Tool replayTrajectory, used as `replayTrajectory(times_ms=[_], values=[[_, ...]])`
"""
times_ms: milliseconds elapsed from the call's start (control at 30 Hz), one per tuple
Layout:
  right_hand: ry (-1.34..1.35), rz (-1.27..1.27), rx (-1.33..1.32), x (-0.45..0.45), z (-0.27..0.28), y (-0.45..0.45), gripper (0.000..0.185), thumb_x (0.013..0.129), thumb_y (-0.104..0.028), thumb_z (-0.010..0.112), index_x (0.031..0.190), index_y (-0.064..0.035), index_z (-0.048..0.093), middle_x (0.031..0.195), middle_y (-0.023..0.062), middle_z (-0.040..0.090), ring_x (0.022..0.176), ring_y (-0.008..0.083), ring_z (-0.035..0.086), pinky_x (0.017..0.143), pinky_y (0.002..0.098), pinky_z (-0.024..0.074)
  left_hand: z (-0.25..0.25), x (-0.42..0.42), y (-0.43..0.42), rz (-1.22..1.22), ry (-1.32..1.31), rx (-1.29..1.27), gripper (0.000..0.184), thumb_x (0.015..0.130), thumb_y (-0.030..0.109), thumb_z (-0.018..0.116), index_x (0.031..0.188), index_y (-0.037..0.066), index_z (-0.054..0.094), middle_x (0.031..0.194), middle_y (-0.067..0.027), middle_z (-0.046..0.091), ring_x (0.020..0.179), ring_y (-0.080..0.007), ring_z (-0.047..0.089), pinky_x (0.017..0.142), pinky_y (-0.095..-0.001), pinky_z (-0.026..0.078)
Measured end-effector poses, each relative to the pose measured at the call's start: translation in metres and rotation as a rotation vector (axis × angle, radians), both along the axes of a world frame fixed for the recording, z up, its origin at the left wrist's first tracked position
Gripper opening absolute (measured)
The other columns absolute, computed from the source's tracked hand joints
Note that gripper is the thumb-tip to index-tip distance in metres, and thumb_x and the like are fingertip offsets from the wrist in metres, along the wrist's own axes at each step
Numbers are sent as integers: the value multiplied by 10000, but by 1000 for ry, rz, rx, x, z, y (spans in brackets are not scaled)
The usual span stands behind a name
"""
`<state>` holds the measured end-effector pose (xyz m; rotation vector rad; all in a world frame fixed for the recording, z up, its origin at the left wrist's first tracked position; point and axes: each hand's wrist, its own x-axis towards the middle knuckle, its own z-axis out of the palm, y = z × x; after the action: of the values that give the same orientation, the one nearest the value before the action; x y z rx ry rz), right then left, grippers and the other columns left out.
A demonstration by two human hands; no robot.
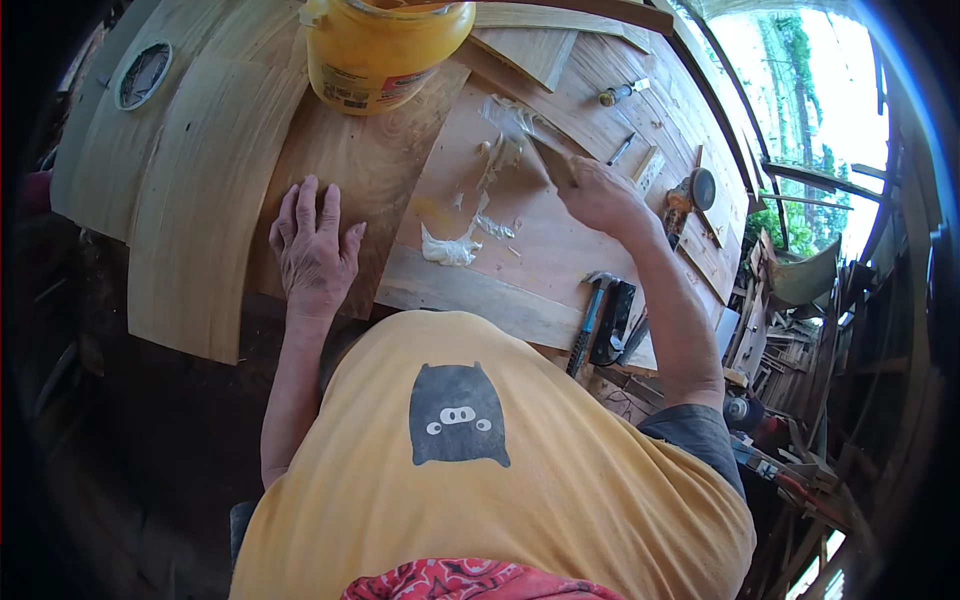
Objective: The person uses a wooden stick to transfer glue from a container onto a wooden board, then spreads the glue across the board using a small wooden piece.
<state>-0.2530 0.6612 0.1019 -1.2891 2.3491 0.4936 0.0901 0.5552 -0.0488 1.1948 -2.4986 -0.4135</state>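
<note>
My left hand (315, 245) lies flat with its fingers stretched out on a brown wooden board (370, 170). Held in my right hand (603, 198) is a thin flat spreader (552, 157), partly covered by the fingers. Its edge meets the pale board (520, 255) beside a smear of whitish glue (508, 118). A thicker blob of glue (450, 248) sits nearer my body on that board. Beyond the left hand stands a yellow bucket (385, 60) with a label, cut off by the upper edge of the view.
A hammer (588, 325) and a black tool (613, 325) lie at the near right edge. Farther right are a chisel-like tool (622, 93), a slim tool (620, 150) and a round-headed tool (700, 188). Curved boards (205, 200) spread leftward, bearing a round white-rimmed item (143, 76).
</note>
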Motion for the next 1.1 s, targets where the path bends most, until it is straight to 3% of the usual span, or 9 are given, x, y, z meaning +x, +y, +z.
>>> replayTrajectory(times_ms=[67,167,200,400,500,700,800,900,1100], values=[[-134,-70,70,-16,4,6,388,887,-299,515,1007,43,655,1037,243,695,998,359,665,864,432,514,2,0,-1,-2,-3,21,581,892,349,723,1391,91,577,1533,-130,430,1406,-335,393,1110,-501,325],[-336,-373,-237,-37,8,19,348,855,-241,567,1029,49,649,890,131,677,803,238,645,716,356,512,1,1,-3,-11,-5,45,600,886,363,721,1398,89,573,1540,-127,410,1417,-322,364,1106,-506,315],[-409,-501,-284,-55,-4,29,296,852,-237,586,991,15,657,843,47,630,733,141,572,630,307,474,1,1,-4,-13,-6,51,605,884,363,722,1401,88,569,1543,-126,407,1419,-322,363,1106,-506,315],[-563,-1017,-324,-93,-15,29,202,831,-293,604,911,-122,674,851,9,604,735,114,546,557,290,408,4,1,-8,-21,-7,106,630,871,357,739,1412,94,553,1552,-121,405,1420,-329,373,1103,-502,320],[-493,-1161,-404,-92,-13,8,174,823,-335,635,877,-171,657,866,-3,624,746,96,582,520,293,406,4,2,-10,-26,-9,123,635,875,364,734,1418,95,546,1554,-121,402,1422,-328,366,1102,-499,317],[-643,-1190,-353,-97,-19,-22,180,790,-352,662,825,-176,645,728,-17,597,584,97,555,475,270,361,3,2,-11,-27,-1,143,639,880,378,728,1420,93,540,1559,-120,394,1423,-333,357,1102,-502,314],[-674,-1069,-188,-78,-15,-52,157,824,-291,647,898,-157,617,772,-20,630,598,81,610,465,238,436,2,3,-11,-28,3,142,641,879,383,729,1419,94,540,1559,-121,393,1422,-335,358,1102,-505,314],[-585,-1065,-336,-70,-44,-71,140,847,-291,627,875,-154,638,745,-29,623,563,71,582,451,227,399,2,3,-11,-27,7,140,640,876,386,732,1415,98,543,1556,-124,398,1419,-337,364,1101,-507,315],[-646,-780,-277,-32,-26,-118,244,877,-394,615,912,-160,673,731,-43,596,542,49,475,479,225,347,0,3,-10,-12,32,141,636,862,379,745,1404,105,554,1552,-123,408,1417,-336,376,1105,-507,315]])
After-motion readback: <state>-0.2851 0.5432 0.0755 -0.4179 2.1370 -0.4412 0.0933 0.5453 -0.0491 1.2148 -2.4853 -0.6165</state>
